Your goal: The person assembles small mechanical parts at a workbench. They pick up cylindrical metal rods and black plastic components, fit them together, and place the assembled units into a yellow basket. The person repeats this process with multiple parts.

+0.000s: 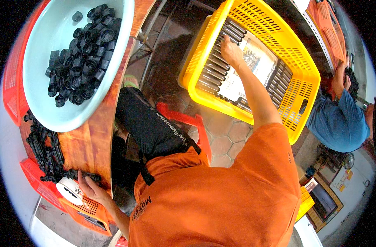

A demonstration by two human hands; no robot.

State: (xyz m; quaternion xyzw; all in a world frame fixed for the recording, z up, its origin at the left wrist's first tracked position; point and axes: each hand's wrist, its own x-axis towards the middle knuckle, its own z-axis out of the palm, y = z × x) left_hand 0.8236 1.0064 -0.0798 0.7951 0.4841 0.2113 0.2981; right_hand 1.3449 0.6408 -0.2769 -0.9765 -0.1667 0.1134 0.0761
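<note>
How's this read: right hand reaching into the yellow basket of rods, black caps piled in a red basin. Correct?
One miss: the basin is pale blue, not red, as the head view shows. The rest holds: right hand reaching into the yellow basket of rods, black caps piled in that basin.

This is looking like a small workshop where parts are being sorted or assembled: a wooden table (85, 152) is bearing a pale blue basin (39, 61) of black caps (83, 57), and a yellow crate (308, 77) is holding rows of dark tubes (214, 68). Nearby, a co-worker in blue (340, 123) is reaching beside an orange basket (330, 31).
</note>
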